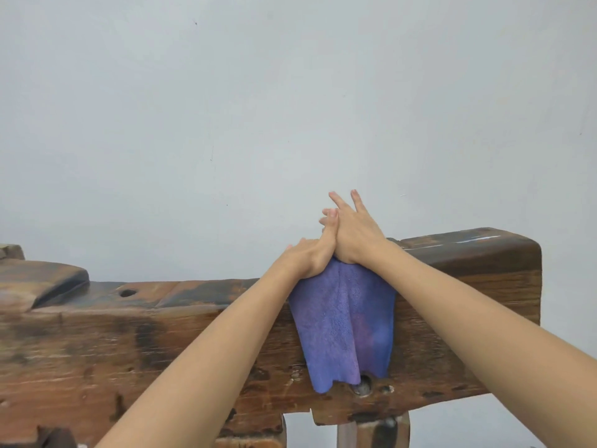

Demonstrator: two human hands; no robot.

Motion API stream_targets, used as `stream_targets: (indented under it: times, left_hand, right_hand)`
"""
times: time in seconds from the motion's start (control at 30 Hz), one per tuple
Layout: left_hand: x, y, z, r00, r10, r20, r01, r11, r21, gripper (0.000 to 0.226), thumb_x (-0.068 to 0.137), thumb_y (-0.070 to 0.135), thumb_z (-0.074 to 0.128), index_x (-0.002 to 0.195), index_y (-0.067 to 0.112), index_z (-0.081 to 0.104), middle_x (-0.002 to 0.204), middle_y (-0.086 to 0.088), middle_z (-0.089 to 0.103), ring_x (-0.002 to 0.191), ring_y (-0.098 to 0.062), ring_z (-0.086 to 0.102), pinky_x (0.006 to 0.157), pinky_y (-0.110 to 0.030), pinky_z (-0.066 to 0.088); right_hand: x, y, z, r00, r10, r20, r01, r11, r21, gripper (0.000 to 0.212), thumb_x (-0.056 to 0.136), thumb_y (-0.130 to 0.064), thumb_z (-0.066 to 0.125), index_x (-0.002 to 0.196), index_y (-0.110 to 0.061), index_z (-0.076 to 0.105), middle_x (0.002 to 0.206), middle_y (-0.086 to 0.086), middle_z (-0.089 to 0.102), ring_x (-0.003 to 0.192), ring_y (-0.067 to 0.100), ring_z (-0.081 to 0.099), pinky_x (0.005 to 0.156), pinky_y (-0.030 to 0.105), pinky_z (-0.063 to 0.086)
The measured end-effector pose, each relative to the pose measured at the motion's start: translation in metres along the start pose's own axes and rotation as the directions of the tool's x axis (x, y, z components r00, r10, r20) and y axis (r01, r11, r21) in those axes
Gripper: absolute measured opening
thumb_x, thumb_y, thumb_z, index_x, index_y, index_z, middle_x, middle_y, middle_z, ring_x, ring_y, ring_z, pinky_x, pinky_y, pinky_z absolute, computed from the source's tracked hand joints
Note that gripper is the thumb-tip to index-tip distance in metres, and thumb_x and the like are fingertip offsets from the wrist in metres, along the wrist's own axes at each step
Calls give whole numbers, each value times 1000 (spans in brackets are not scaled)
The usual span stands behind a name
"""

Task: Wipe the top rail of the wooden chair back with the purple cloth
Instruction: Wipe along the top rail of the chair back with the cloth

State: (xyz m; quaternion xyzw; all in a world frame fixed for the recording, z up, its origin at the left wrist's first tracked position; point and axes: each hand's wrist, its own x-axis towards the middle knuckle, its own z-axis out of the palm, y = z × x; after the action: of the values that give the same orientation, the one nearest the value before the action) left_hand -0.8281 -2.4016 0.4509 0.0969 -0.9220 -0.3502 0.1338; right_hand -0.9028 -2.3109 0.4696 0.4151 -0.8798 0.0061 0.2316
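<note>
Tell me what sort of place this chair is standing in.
Probably a plain indoor room, though little shows. A bare, pale painted wall fills the background directly behind the rough, dark-stained wooden chair back, over which a purple cloth hangs. No other furnishings are visible.

Top rail (200, 321): solid dark wood, weathered, rough-grained front face pitted with holes; upper surface worn smoother, faint sheen. Purple cloth (344, 321): soft terry-like textile, matt, fine nap. Wall (290, 92) at 12 o'clock: matt, smooth paint.

Purple cloth (342, 321) draped over dark, worn wooden top rail (200, 294), hanging down its front
</note>
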Motion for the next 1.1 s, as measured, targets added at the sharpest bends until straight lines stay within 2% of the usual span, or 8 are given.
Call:
stream_targets:
  times: [0.07,0.17,0.27,0.43,0.6,0.77,0.93,1.1]
  left_hand:
    - [-8,2,-1,1000,-26,-1,26,999,32,127,59,95,-17,159,28,23,164,-12,29,155,-30,20,125,-50,7]
    - [-23,-3,0,999,-11,33,7,993,120,116,69,90,-14,155,31,37,157,-8,44,148,-28,35,123,-48,18]
    - [-39,-8,0,990,139,33,-143,967,210,96,85,79,-9,154,33,38,156,1,47,145,-22,39,120,-44,24]
    - [-58,-12,5,975,210,76,-224,916,333,103,80,77,-11,160,24,24,165,1,30,153,-14,22,124,-40,17]
    - [-46,-9,11,990,139,-32,-118,926,358,57,106,41,0,160,31,15,164,1,32,149,-20,32,115,-42,27]
    - [-24,8,14,998,61,18,-64,959,275,90,87,73,-14,152,40,38,154,4,48,143,-21,41,107,-42,29]
    - [-8,20,15,995,-31,97,9,975,222,93,84,78,-14,154,41,34,159,-3,42,149,-28,34,121,-47,20]
    - [-15,24,13,998,-52,21,46,970,239,99,83,81,-11,153,34,40,155,-11,46,143,-33,41,117,-48,27]
  right_hand:
    - [-9,-3,-8,993,-41,111,22,986,163,47,107,-29,34,148,-13,50,154,6,48,152,26,26,123,45,14]
    - [-34,-2,-19,944,-53,327,-43,959,279,42,104,-41,27,127,-31,61,137,-1,62,124,27,55,92,39,41]
    - [-60,-4,-21,974,-20,226,-20,985,173,30,101,-40,23,102,-35,53,124,-4,65,115,25,60,82,42,43]
    - [-88,-1,-11,995,56,84,-64,994,93,58,103,-47,16,145,-21,46,160,4,38,145,23,39,106,43,36]
    - [-78,7,-7,985,134,108,-145,985,99,59,105,-45,14,149,-22,44,165,-2,32,150,14,30,112,46,32]
    - [-48,23,-14,956,96,278,-136,983,127,59,103,-46,14,151,-29,44,160,-7,40,146,16,38,112,48,35]
    - [-34,28,-20,923,24,383,-136,954,267,54,107,-41,22,149,-24,51,157,3,47,143,25,43,116,42,32]
    - [-35,27,-23,930,4,367,-112,956,272,54,104,-50,24,141,-30,57,152,-1,53,137,23,48,114,43,35]
